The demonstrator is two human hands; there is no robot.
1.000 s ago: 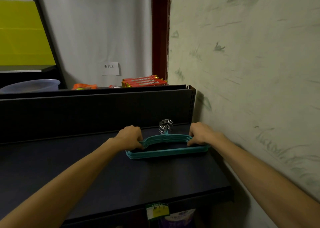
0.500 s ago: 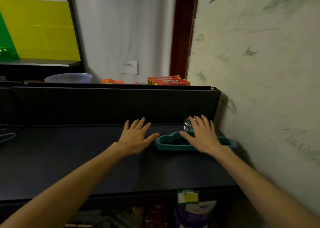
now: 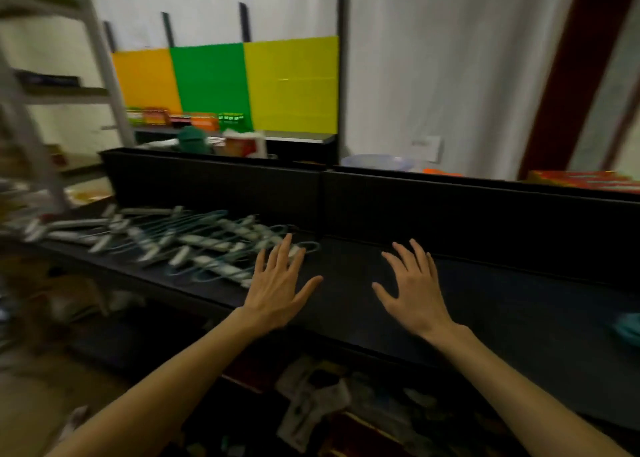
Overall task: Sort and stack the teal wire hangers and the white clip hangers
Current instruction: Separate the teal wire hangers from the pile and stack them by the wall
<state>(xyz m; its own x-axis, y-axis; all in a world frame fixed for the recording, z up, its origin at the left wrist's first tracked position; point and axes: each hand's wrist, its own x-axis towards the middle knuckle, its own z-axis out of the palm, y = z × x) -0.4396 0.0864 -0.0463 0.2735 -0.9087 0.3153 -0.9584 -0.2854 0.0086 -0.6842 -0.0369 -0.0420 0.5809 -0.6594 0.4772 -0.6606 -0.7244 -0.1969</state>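
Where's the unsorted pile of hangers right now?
In the head view, the mixed hanger pile lies on the left part of the dark shelf, against its back panel, just beyond the open left hand.

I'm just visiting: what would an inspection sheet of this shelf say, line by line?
Surface: dark shelf, bare in the middle.
Job's things: mixed pile of hangers, teal wire and white clip kinds tangled, blurred; teal stack at the right edge, mostly cut off.
Clutter: packets on the shelf below, too blurred to name.
Grip: left hand open, fingertips at the pile's near end; right hand open over bare shelf, holding nothing.
Cables: nothing seen.
Surroundings: orange, green and yellow panels, white curtain, pale basin behind the back panel.
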